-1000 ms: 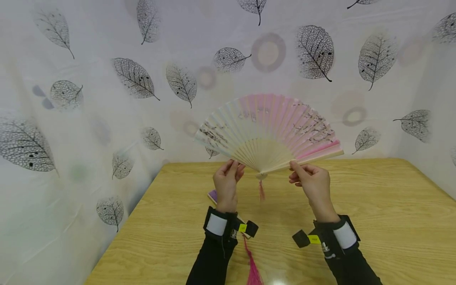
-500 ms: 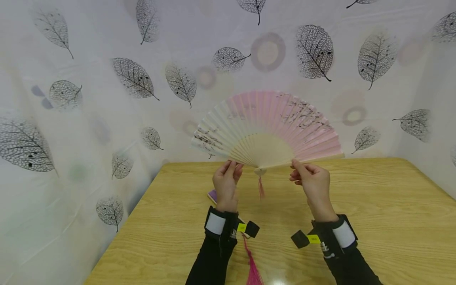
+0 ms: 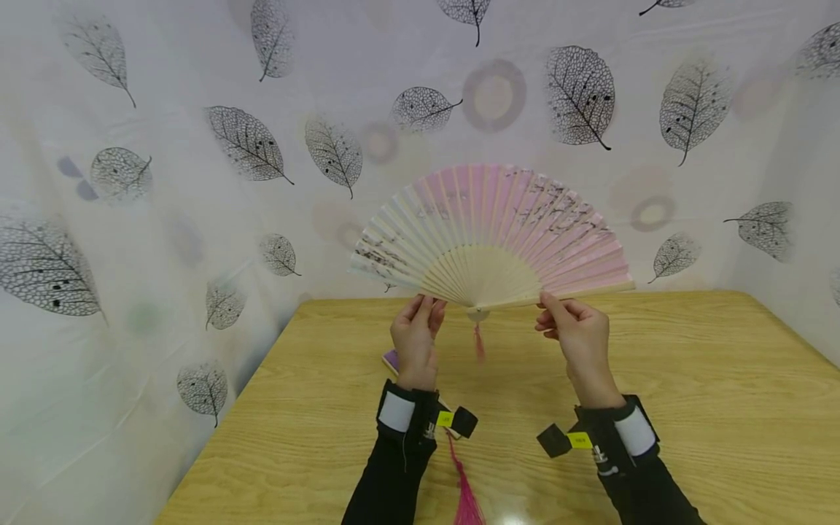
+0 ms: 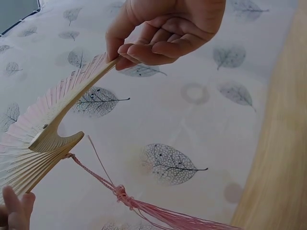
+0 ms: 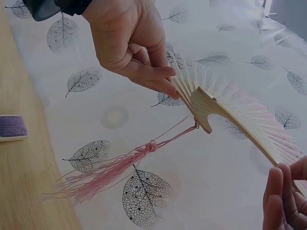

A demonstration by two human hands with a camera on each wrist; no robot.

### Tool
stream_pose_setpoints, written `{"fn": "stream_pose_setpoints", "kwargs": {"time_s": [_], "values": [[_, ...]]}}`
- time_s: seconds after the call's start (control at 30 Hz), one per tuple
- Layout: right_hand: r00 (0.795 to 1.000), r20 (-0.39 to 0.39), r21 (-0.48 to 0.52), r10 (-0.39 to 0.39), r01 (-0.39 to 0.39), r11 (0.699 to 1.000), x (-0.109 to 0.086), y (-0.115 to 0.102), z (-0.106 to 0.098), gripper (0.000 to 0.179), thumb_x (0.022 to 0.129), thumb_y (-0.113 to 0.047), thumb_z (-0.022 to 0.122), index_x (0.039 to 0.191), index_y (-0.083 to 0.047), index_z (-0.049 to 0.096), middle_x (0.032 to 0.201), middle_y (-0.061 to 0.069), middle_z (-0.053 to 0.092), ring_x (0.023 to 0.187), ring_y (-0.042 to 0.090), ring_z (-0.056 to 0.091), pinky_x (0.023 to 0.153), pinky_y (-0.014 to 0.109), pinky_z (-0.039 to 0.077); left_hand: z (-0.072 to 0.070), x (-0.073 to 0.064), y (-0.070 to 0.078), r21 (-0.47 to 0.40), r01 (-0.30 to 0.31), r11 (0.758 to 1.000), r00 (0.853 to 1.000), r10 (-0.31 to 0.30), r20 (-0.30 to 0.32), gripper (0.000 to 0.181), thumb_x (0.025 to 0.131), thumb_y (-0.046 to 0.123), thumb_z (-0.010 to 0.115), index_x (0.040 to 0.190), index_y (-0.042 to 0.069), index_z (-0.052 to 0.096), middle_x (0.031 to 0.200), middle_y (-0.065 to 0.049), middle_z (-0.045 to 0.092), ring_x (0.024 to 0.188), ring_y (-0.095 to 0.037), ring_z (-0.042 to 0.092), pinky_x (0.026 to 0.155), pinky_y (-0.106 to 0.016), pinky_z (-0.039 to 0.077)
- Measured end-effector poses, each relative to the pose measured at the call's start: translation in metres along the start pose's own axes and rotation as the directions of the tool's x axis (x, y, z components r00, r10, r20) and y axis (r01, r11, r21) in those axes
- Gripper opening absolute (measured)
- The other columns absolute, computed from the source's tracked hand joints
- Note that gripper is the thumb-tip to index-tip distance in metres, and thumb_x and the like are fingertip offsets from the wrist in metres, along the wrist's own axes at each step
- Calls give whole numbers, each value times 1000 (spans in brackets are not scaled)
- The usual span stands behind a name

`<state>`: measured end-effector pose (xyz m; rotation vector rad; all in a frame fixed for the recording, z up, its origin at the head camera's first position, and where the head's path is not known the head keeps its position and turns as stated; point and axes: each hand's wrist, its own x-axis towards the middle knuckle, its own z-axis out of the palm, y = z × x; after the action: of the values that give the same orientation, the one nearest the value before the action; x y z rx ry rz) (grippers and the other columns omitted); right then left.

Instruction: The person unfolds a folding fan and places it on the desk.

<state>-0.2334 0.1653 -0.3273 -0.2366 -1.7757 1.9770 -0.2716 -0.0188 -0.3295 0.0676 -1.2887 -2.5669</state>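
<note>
A folding fan, pale on its left side and pink on its right, is spread wide above the table. Dark branch patterns mark its cloth, and a pink tassel hangs from the pivot. My left hand pinches the left outer stick close to the pivot. On the right outer stick, a little farther out, my right hand pinches with thumb and fingers. Both hands also show in the left wrist view, the right hand at the top and the left hand at the lower left.
A purple item with a pale edge lies on the wooden table, partly hidden by my left arm. A magenta tassel lies near the table's front. A leaf-patterned curtain hangs behind and at the sides.
The fan has tilted up and its pivot has risen slightly. Its right-hand folds have spread more evenly. Both hands keep their grip and barely move.
</note>
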Motion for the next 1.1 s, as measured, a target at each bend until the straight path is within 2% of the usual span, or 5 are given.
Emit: {"fn": "stream_pose_setpoints", "kwargs": {"time_s": [0.2,0.5,0.73,0.93,1.1], "values": [[1000,-15,46,2,-2,999,7,-4,-11,23,85,-25,66,64,-18,66,53,-10,60,49,4,58,47,16,48,7,-2,-4,-5,7,1000,999,-7,32,25,92,3,52,111,-12,56,84,1,67,71,-3,66,63,-10,53],[996,-35,75,77,-74,994,23,-15,-57,19,83,-28,68,68,-16,68,55,-9,61,51,4,59,49,15,49,28,-16,-31,50,121,991,985,-126,115,17,90,6,57,100,-8,59,75,1,67,68,-4,66,62,-12,54],[985,-29,-7,170,-170,985,36,-13,-113,21,85,-29,65,66,-23,69,56,-12,62,52,2,60,49,14,49,41,-42,-68,107,275,956,931,-292,220,17,90,4,55,102,-8,60,76,0,67,70,-4,65,64,-11,53],[959,-1,-70,282,-281,957,49,6,-171,23,85,-32,65,63,-23,69,59,-11,63,55,2,60,50,15,51,61,-66,-108,161,369,916,894,-397,208,16,89,3,57,100,-7,61,84,-8,69,73,-6,66,66,-12,54],[938,-69,-55,341,-345,937,68,46,-216,21,85,-33,65,65,-25,69,61,-12,64,57,2,62,53,16,53,78,-76,-146,194,420,886,872,-454,185,12,88,-2,56,96,-9,61,85,-11,68,71,-7,66,67,-14,54]]}}
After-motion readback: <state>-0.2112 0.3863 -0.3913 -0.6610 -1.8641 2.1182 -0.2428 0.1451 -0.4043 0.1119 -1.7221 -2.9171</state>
